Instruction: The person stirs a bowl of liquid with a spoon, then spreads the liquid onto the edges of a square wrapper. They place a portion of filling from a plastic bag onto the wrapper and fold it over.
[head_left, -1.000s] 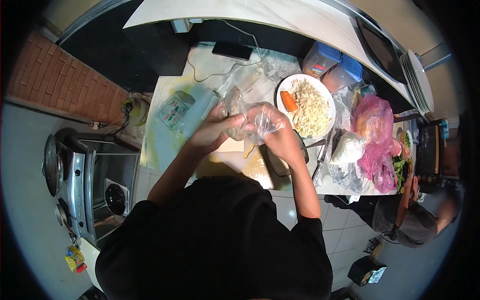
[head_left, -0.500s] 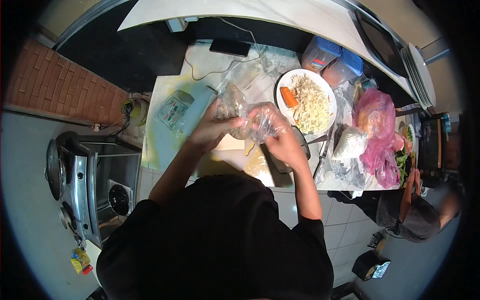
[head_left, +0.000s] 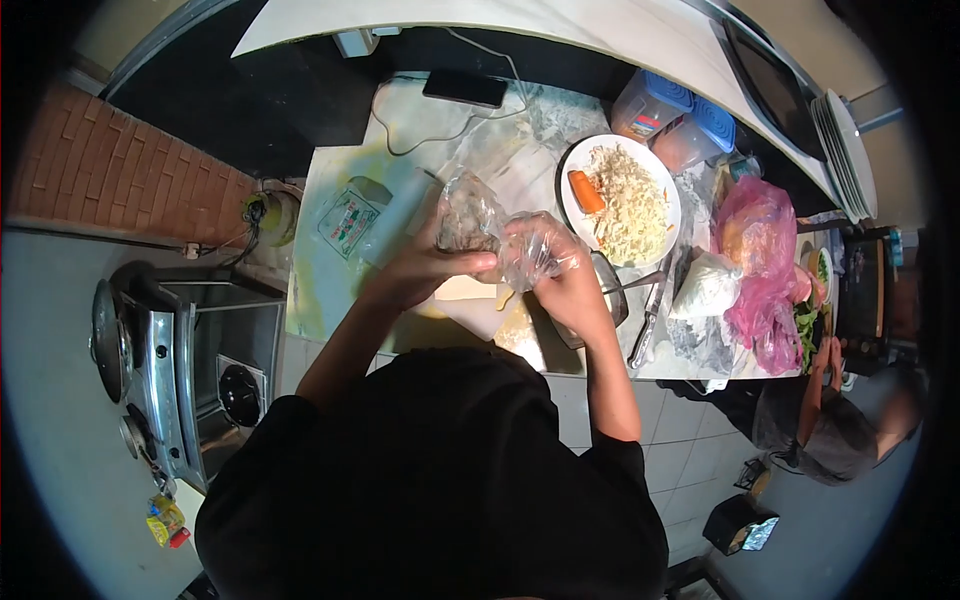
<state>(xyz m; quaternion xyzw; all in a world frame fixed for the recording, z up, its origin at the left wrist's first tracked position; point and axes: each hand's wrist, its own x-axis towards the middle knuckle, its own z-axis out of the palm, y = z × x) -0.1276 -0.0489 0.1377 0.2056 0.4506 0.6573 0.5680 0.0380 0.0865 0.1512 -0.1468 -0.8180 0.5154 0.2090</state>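
A clear plastic bag (head_left: 470, 215) with something pale and lumpy inside hangs between my hands above the table. My left hand (head_left: 425, 262) grips its filled part, thumb across the front. The gathered, crumpled end is in the closed fingers of my right hand (head_left: 563, 275). Below the hands lies a pale sheet or board (head_left: 475, 312) with a small yellowish piece on it. To the right of my right hand, a white plate (head_left: 574, 213) holds shredded pale food and an orange carrot piece (head_left: 587, 192).
A knife (head_left: 647, 325), a bag of white powder (head_left: 708, 287), a pink bag (head_left: 755, 235) and lidded containers (head_left: 650, 105) are at the right. A phone (head_left: 465, 89) and cable lie at the back. A person (head_left: 835, 420) works at far right; a stove (head_left: 170, 385) stands left.
The filled part of the bag has turned slightly between my hands, and my left fingers have shifted around it. The view has moved a little.
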